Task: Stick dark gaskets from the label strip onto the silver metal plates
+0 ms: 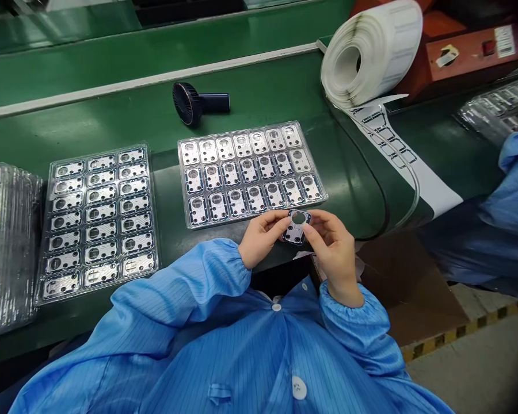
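Between my two hands is a small silver metal plate [297, 229] with a large round hole, smaller holes and a dark edging. My left hand [263, 236] pinches its left side, thumb on the face. From the other side my right hand [333, 244] grips it, its thumb pressed near the middle. The plate is just off the front edge of the green bench. Right behind it lies a clear plastic tray [322, 197] with rows of similar plates; those in the two nearer rows mostly have dark edging, the far row looks plain silver.
Another filled tray [152, 230] lies to the left, beside a stack of trays [21, 247]. A dark handheld fan [187, 104] rests behind. A roll of white stickers [371, 52] trails a strip past a cable [382, 195] at right. A co-worker's blue sleeve [515, 172] shows far right.
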`<state>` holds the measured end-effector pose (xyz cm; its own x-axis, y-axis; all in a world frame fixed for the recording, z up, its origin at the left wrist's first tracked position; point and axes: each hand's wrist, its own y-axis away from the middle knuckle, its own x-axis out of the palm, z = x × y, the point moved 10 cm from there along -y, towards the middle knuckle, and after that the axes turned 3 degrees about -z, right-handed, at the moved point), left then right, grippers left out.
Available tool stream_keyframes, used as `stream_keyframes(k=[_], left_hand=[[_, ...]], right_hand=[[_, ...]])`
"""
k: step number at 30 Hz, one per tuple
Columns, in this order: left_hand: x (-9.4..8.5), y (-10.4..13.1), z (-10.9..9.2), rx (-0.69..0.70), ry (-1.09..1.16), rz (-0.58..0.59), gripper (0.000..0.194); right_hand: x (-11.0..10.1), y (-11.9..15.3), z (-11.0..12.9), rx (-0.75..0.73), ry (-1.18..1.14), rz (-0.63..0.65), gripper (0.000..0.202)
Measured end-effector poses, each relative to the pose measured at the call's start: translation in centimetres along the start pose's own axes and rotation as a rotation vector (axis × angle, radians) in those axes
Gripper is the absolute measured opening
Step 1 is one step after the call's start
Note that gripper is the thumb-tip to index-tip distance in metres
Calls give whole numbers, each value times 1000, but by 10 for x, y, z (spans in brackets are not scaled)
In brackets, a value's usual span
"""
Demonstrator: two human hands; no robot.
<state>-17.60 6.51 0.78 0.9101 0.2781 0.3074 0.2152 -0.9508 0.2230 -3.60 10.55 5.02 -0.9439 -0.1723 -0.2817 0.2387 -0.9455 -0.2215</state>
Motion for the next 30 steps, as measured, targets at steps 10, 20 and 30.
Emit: stream_keyframes(k=[10,20,30], left_hand=[[15,2,7,-7,-31,142,44],[16,3,1,5,-116,97,17],[18,4,4,-8,-145,120,18]], right_hand=[[4,-1,54,-507,379,-150,11],[-1,-5,48,-416,195,-53,5],[0,-6,51,-489,352,-125,9]])
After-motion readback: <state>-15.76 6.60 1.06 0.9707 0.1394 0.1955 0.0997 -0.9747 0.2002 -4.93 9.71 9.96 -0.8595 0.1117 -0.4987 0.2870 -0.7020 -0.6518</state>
